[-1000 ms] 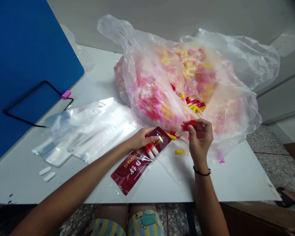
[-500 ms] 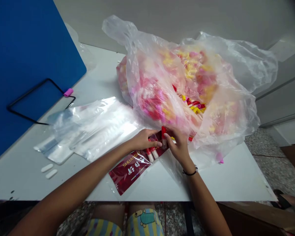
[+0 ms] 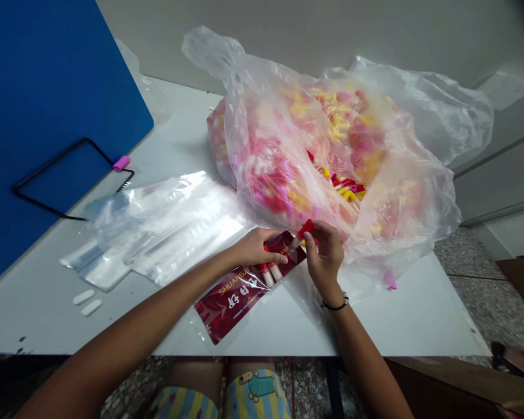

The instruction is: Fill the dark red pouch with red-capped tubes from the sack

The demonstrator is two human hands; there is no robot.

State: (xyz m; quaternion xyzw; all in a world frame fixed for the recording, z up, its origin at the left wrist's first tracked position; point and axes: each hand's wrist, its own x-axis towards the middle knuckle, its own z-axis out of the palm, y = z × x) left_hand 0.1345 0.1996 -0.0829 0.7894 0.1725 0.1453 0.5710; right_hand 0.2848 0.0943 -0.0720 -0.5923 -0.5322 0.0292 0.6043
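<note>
My left hand (image 3: 258,248) is closed over the upper part of a clear plastic packet, with a maroon printed card (image 3: 227,299) showing in it. Two red-and-white tubes (image 3: 271,273) stick out below its fingers, lying over the card. Between thumb and fingers, my right hand (image 3: 326,251) grips another red-capped tube (image 3: 304,228), tilted, its pale end pointing down-left at the packet's upper end. Something yellow, partly hidden, shows beside those fingers. Behind both hands sits a large clear bag (image 3: 244,134) full of red, yellow and pink pieces.
Flat clear plastic bags (image 3: 170,227) lie in a pile on the white table (image 3: 375,326). Two small white pieces (image 3: 91,307) are near the table's left front. At left stands a blue panel (image 3: 48,87) with a black wire frame (image 3: 48,169) carrying a pink piece (image 3: 121,163).
My right hand has moved slightly right, and its red-capped tube has gone from nearly upright to tilted. My left hand stays on the packet.
</note>
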